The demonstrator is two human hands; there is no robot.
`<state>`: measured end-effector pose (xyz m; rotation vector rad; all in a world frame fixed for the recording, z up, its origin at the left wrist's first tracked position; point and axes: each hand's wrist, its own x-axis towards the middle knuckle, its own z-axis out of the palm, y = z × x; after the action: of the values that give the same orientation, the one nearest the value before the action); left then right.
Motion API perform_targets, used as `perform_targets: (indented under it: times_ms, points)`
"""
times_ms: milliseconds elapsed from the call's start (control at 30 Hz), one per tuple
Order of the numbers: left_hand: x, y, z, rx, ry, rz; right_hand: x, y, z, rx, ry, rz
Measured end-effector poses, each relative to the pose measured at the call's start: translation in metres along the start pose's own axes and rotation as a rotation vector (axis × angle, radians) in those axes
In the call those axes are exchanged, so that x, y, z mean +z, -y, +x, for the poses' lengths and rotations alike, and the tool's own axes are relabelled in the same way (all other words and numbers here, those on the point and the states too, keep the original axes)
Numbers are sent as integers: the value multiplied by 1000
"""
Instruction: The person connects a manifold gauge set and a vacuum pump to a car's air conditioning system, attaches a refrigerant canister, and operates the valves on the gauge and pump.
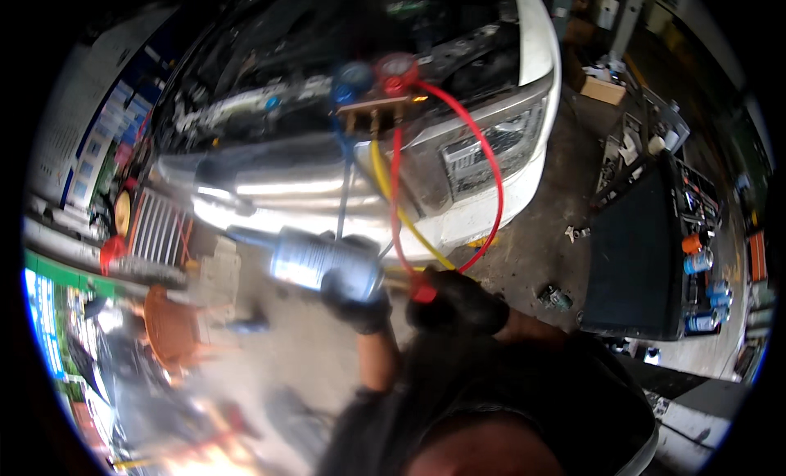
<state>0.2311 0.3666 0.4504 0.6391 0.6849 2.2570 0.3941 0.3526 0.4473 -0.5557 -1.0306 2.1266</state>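
Note:
In my black-gloved left hand [360,308] is a pale blue-and-white cylindrical canister [315,261], held tilted and smeared by motion. Close beside it, my black-gloved right hand [458,302] is closed around a red fitting [423,289] that sticks out past the fingers. A yellow hose [381,171] and a red hose [496,177] run down toward that hand; their lower ends are partly hidden. Above, a manifold gauge set with a red gauge [396,70] and a blue gauge [354,80] hangs at the car's front.
The car's silvery bumper [278,177] and headlight [491,153] stand ahead, below the open engine bay. To the right, a dark-topped cart [634,255] carries several blue cans. On the left are a brown stool [170,324] and a slatted rack [155,229]. Small parts [555,297] lie on the floor.

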Motion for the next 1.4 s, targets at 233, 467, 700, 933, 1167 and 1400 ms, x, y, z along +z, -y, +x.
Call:
perform_targets:
  times_ms: [233, 467, 700, 933, 1167, 1400]
  points:
    - [-8, -3, 10, 58, 1, 105, 9, -3, -1, -242, -97, -299]
    - [13, -17, 5, 65, 0, 287, 12, -14, 2, -741, -176, -904]
    - [-12, 0, 16, 127, 79, 241, 1, -19, 7, -378, 133, -231]
    - [-55, -19, -22, -197, -161, -305, 20, -27, -5, 132, 71, 157]
    - [-21, -14, -7, -223, 29, -124, 16, -25, -1, -523, -181, -1010]
    - [-56, -41, 8, -202, 150, -120, 23, -29, 19, 321, -12, 26]
